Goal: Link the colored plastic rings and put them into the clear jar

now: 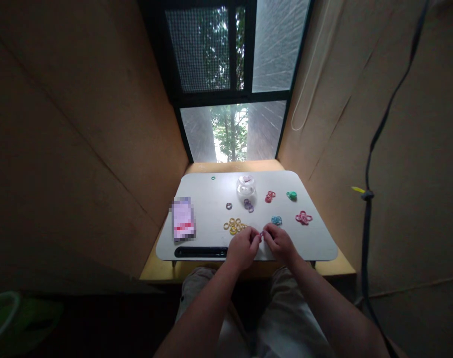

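My left hand (243, 247) and my right hand (279, 242) meet over the near edge of a small white lap table (204, 209). Their fingertips pinch a tiny purple ring (261, 233) between them. Small rubber rings lie sorted in piles by colour just beyond: a yellow pile (234, 225) by my left hand, a blue pile (276, 220) by my right, a pink pile (304, 217), a red pile (270, 196), a green pile (292, 195) and a purple pile (248, 204). A clear round container (246, 187) stands behind the purple pile.
A blurred card or phone (183, 219) lies on the table's left side. A black slot (201, 251) runs along the near edge. Single rings lie at the back left (213, 177) and middle (228, 206). Brown walls close in on both sides; a window is ahead.
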Motion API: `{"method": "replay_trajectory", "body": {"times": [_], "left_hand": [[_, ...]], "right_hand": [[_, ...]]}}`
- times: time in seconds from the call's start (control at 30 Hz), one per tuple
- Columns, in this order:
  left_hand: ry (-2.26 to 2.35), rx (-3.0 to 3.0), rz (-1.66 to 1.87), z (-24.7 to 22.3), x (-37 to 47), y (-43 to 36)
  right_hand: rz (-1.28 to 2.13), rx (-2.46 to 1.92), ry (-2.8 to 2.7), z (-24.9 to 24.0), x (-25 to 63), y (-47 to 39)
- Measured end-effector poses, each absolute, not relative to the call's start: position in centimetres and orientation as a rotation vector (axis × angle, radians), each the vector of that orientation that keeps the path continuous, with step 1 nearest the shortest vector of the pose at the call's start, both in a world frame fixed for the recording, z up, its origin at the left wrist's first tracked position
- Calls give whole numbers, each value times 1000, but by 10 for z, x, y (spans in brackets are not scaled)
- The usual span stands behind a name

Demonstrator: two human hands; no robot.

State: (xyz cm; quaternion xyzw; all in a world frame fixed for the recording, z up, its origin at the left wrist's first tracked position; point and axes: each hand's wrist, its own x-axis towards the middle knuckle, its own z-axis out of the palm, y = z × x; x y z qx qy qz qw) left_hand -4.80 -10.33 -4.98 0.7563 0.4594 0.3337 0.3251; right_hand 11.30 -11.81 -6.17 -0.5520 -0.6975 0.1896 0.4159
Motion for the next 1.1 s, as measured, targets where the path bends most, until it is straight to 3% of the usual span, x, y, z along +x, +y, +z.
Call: {"method": "replay_trajectory", "body": {"times": [1.1], "left_hand": [[1257, 1960, 867, -51, -47, -103]], "right_hand": [[595, -1253, -1697, -63, 113, -124]]}}
